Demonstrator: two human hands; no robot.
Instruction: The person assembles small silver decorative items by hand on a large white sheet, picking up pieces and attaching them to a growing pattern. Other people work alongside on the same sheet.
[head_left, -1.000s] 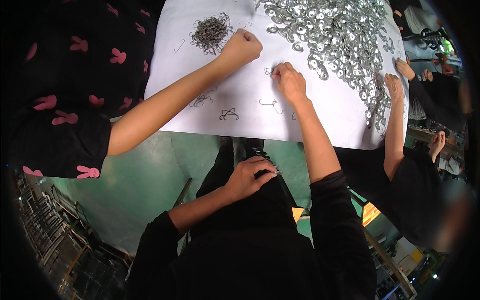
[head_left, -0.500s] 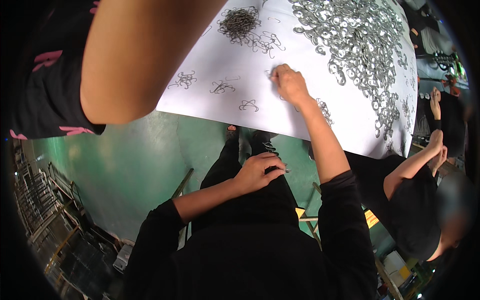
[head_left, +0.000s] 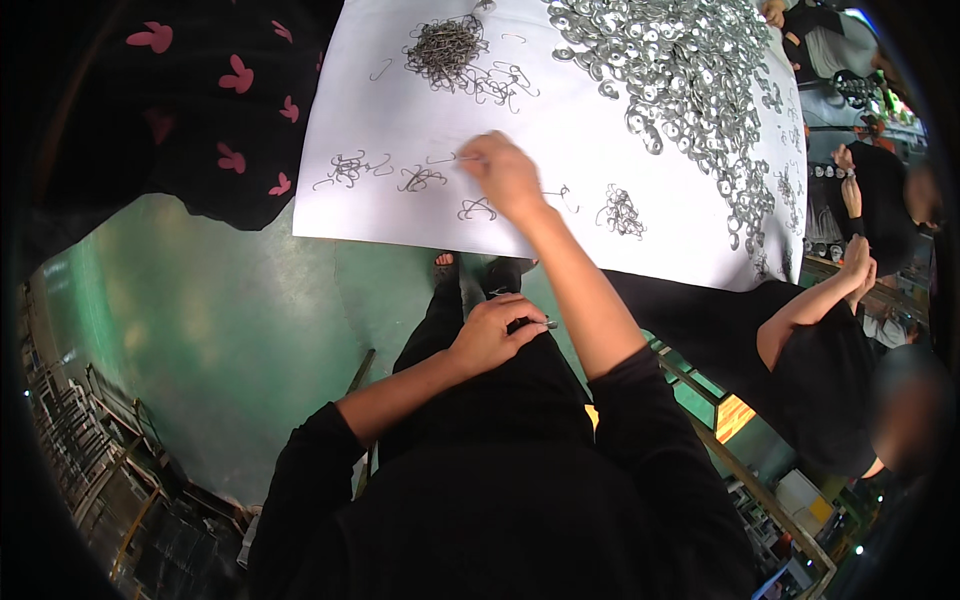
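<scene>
My left hand (head_left: 488,336) is closed over my lap, its thumb and fingertips pinching a small silver metal piece (head_left: 548,323). Motion blurs my right hand (head_left: 507,178), which is over the white tabletop (head_left: 390,222). Its curled fingertips are beside a loose wire hook (head_left: 440,159); whether they grip it is not clear. Small groups of wire hooks (head_left: 350,168) lie left of that hand, and another cluster of hooks (head_left: 622,212) lies to its right. Farther back is a dense pile of hooks (head_left: 445,50).
A broad heap of round silver metal pieces (head_left: 690,75) covers the table's right part. A person in black clothing with pink shapes (head_left: 235,75) is close at the left. Another person's hands (head_left: 858,265) are at the right. Green floor (head_left: 240,330) shows below the table edge.
My right hand has moved left across the tabletop, toward the loose hook. The bare arm of the person at left has gone from view. My left hand still pinches the metal piece.
</scene>
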